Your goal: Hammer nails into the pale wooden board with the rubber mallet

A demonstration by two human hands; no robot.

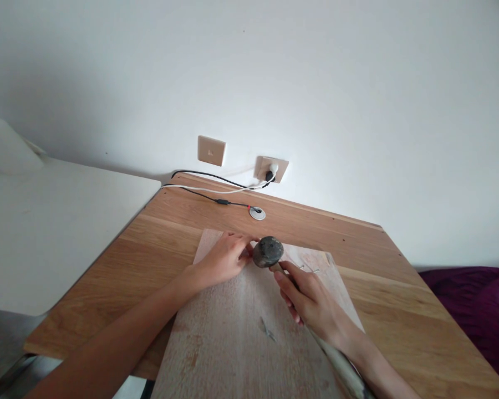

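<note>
My right hand (310, 296) is wrapped round the handle of a mallet (268, 251), close below its dark, round head. The handle runs back under my forearm toward the lower right. Just left of the mallet head, my left hand (229, 256) rests on a pale wooden board (216, 332) with its fingers pinched together. The mallet head hides the fingertips, so what they hold cannot be made out. Thin nails (268, 330) lie in a small group on the board nearer to me. A couple more nails (315, 270) show near the board's far right corner.
Beneath the board is a wooden table (382, 310). A white table (66, 221) adjoins at the left. Black and white cables (216, 191) run along the back to a wall socket (271, 169), past a round cable hole (257, 214). Purple cloth (469, 310) lies at right.
</note>
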